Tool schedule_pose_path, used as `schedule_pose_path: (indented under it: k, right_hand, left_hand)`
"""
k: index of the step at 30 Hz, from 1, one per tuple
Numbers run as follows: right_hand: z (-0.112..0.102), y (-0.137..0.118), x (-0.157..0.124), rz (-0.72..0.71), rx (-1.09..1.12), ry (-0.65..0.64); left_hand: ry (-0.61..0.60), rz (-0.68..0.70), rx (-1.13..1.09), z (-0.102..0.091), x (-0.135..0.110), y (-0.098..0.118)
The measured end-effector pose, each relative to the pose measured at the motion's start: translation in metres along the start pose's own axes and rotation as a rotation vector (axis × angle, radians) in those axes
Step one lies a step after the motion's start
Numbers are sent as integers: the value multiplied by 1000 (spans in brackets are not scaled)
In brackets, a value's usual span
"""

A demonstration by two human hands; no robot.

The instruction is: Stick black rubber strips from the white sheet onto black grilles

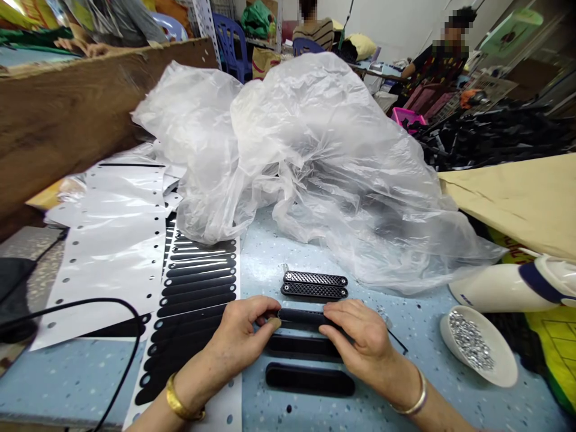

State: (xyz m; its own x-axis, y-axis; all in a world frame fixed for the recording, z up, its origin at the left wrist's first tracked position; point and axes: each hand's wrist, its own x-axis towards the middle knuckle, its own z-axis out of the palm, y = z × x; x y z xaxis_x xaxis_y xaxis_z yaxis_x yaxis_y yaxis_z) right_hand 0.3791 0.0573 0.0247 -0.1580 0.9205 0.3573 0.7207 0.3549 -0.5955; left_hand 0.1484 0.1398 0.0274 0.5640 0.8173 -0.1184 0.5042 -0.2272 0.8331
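The left hand [243, 329] has its grip pinching one end of a long black piece [300, 318], and the right hand [362, 333] pinches the other end, but I cannot tell if it touches the blue bench [382, 384]. Two smooth black pieces [310, 380] lie on the near side of it, and two bumpy black bars [315, 291] sit together just past it. Over to the right, a white bowl [506, 373] holds lots of tiny silver bits [470, 341].

A workshop, shown by the bowl [507, 373] of small metal parts [470, 342] and people [443, 63] at worktables [380, 73] behind.
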Motion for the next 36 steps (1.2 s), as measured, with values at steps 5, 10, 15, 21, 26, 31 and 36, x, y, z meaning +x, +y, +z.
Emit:
schedule_pose_path:
  k: [5, 10, 15, 21, 26, 31, 36]
  right_hand:
    - [1, 0, 2, -9, 16, 8]
    - [-1, 1, 2, -16, 33, 13]
    - [0, 2, 0, -11, 30, -1]
    - [3, 3, 1, 6, 34, -22]
    - [4, 2, 1, 5, 18, -10]
    - [5, 1, 1, 10, 16, 14]
    - [6, 1, 2, 31, 38, 16]
  left_hand:
    - [6, -15, -2, -1, 0, 1]
    - [2, -23, -17, -1, 0, 2]
    - [15, 2, -18, 1, 0, -1]
    - [19, 14, -17, 0, 1, -1]
    - [35, 49, -5, 0, 1, -1]
    - [119, 108, 11, 3, -3, -7]
    - [130, 255, -6, 4, -2, -11]
